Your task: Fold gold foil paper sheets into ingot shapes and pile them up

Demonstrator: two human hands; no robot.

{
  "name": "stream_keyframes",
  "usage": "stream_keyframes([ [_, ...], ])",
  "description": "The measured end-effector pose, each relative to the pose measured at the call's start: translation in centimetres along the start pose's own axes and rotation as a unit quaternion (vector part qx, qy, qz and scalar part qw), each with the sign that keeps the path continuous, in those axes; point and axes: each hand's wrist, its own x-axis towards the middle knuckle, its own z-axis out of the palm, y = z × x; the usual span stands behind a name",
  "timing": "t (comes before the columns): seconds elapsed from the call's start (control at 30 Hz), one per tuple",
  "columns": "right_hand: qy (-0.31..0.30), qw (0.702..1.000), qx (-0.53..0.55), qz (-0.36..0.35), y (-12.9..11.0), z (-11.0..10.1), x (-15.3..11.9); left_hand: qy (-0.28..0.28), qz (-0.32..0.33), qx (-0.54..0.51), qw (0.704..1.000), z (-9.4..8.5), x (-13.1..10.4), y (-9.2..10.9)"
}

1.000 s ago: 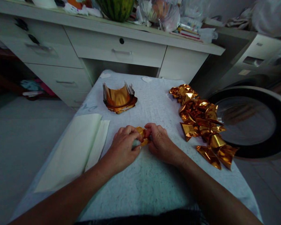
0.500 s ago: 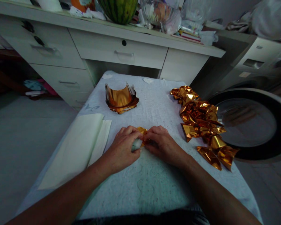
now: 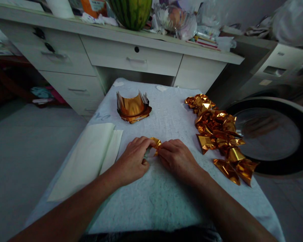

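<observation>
Between my two hands, low over the cloth-covered table (image 3: 161,198), is a small piece of gold foil (image 3: 156,142). My left hand (image 3: 133,158) grips its left side, thumb and fingers curled round a pale part below the foil. My right hand (image 3: 175,158) pinches the right end, and its fingers hide much of that side. Beyond my hands stands a curved stack of gold foil sheets (image 3: 132,107). Folded white paper (image 3: 83,161) lies to the left of my left hand. Several folded gold foil pieces (image 3: 217,131) are heaped along the right side.
A white desk with drawers (image 3: 141,62) stands behind the table, carrying a watermelon (image 3: 131,13) and a clear glass bowl (image 3: 170,18). To the right is a washing machine (image 3: 270,70) with its round door (image 3: 270,131) swung out close to the table's edge.
My right hand has turned slightly and closed further over the right end of the foil. My left hand keeps its hold. The whole view has shifted a little.
</observation>
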Motion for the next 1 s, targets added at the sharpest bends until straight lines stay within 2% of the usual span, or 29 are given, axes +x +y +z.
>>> stream_keyframes([
  [0.13, 0.011, 1.000, 0.007, -0.004, 0.3, 0.3, 0.0, 0.007, 0.000, 0.000, 1.000, 0.0, -0.1, -0.2],
  [0.27, 0.016, 0.999, 0.033, -0.003, 0.5, 0.2, -0.1, 0.037, 0.009, -0.007, 0.999, 0.1, -0.1, -0.6],
  [0.43, 0.012, 0.998, 0.069, 0.006, 1.1, -0.2, -0.3, 0.073, 0.022, 0.054, 0.996, -0.1, 0.2, -0.9],
  [0.7, 0.005, 0.995, 0.099, 0.029, 1.1, -0.1, -0.5, 0.041, 0.023, 0.121, 0.991, -0.2, 0.2, -0.9],
  [1.0, -0.002, 0.993, 0.108, 0.049, 0.8, -0.4, -0.4, 0.013, 0.044, 0.136, 0.990, -0.3, 0.0, -0.8],
])
